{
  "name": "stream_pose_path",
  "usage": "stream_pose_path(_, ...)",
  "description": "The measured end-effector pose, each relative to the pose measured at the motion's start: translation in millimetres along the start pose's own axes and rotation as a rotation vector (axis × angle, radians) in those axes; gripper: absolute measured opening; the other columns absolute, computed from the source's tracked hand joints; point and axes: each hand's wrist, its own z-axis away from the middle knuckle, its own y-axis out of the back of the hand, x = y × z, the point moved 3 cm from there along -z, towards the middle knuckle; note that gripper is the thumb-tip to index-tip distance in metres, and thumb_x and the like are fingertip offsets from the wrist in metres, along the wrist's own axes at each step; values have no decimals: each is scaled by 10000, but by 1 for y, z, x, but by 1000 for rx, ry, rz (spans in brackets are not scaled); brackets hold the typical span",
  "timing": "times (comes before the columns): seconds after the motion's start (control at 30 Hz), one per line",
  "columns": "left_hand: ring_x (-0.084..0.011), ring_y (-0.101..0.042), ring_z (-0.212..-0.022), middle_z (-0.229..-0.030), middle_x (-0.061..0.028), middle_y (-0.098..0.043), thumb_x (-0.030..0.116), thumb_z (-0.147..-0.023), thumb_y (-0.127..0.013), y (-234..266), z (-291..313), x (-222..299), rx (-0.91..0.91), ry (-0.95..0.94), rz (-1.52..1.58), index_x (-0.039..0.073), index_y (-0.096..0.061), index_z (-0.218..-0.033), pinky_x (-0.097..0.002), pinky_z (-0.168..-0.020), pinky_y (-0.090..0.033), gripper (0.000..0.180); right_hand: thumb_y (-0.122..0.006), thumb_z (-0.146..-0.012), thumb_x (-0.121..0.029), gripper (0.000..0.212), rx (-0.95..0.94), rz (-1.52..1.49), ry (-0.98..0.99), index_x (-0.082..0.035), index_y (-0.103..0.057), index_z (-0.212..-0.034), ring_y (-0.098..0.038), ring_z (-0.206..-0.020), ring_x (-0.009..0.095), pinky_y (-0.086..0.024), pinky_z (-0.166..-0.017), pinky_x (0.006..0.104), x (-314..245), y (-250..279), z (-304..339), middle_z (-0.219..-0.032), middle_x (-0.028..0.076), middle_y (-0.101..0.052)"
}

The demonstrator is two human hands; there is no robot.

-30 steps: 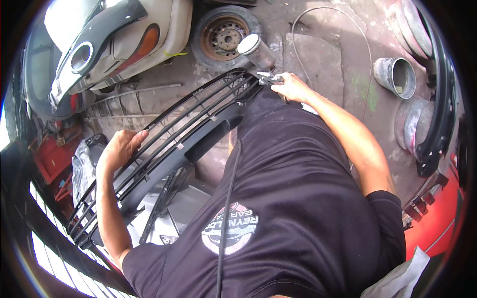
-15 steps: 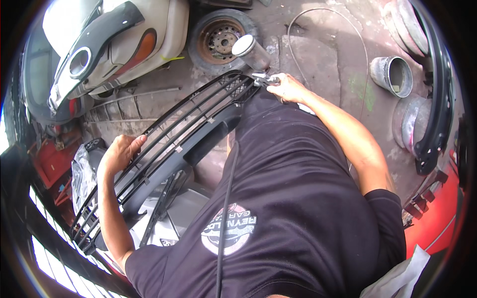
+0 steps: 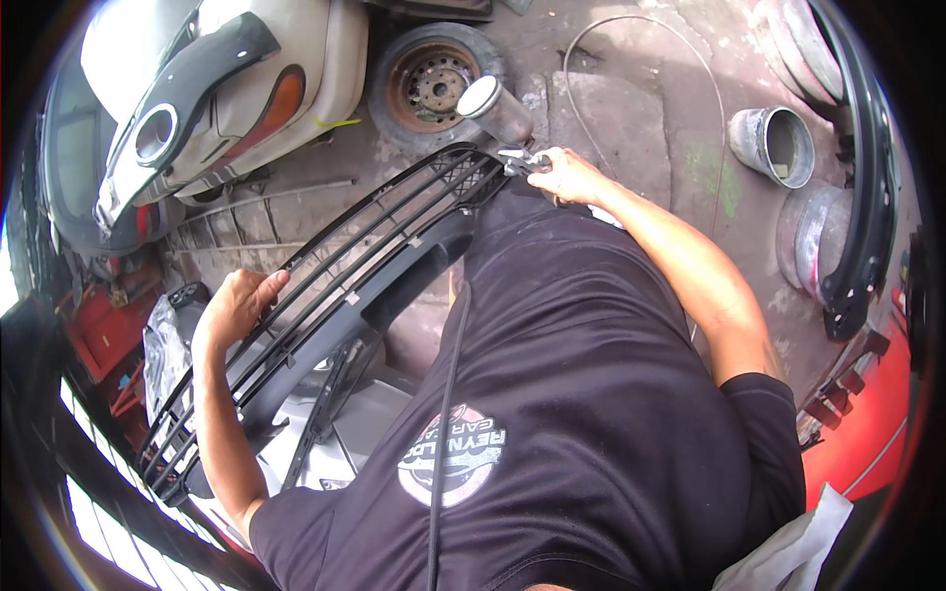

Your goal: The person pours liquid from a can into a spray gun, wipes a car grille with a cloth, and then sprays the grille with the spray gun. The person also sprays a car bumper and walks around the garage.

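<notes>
black grille [image 3: 345,320]: longest piece about, slanting from upper centre to lower left of frame. how far along: piece is gripped, spray gun [image 3: 517,163] is up at its upper-right end. bars and lower panel look dark along the visible length. no clear line between finished and unfinished stretches, so what is done and what is left cannot be told; nor whether any spray is leaving the nozzle.

pale bumper [image 3: 335,59]: upper left, dark trim across it, beyond the grille.

wheel [image 3: 424,84]: upper centre, flat on the floor, hub rusty.

metal bucket [image 3: 751,145]: upper right, tipped so its mouth shows. a small pale bit [image 3: 783,171] inside, low down; what it is, cannot tell. rest of the interior shadowed.

cup [image 3: 505,116]: upper centre, mounted on the gun, leaning, pale round end toward the wheel. contents and level hidden.

left hand [image 3: 236,305]: left of frame, on the grille's upper edge. thumb over the rail, fingers curled in under it, tips out of sight; looks a firm hold.

right hand [image 3: 572,177]: upper centre, fingers closed round the gun's handle. trigger position too small to tell.
</notes>
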Motion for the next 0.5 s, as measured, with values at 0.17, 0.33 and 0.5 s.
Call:
stream_pose_path(0.17, -454, -572, -624, -661, -287, -577, 569, -1041, -548, -4, -3, -6, -24, 7, -46, -81, -648, -779, -522, -679, -483, 708, -692, -910, -300, 327, 76, 6, 57, 9, -690, -1019, -601, -560, 141, -488, -564, 359, 3, 0, 0, -671, 67, -644)
stream_pose_path(0.33, -497, -632, -742, -715, -299, -623, 528, -1038, -572, 2, 2, 9, 23, -56, -34, -65, -705, -844, -524, -717, -511, 638, -688, -897, -279, 345, 12, -43, -28, 22, -705, -1064, -647, -601, 190, -503, -604, 399, -21, 9, 13, -702, 109, -677)
stream_pose_path(0.5, -480, -641, -720, -709, -298, -617, 517, -1030, -592, 4, 6, 20, 61, -53, -3, -71, -709, -865, -510, -708, -513, 622, -702, -915, -308, 386, 96, 18, 26, 14, -697, -1128, -578, -533, 137, -492, -537, 340, -5, 15, 4, -743, 62, -659)
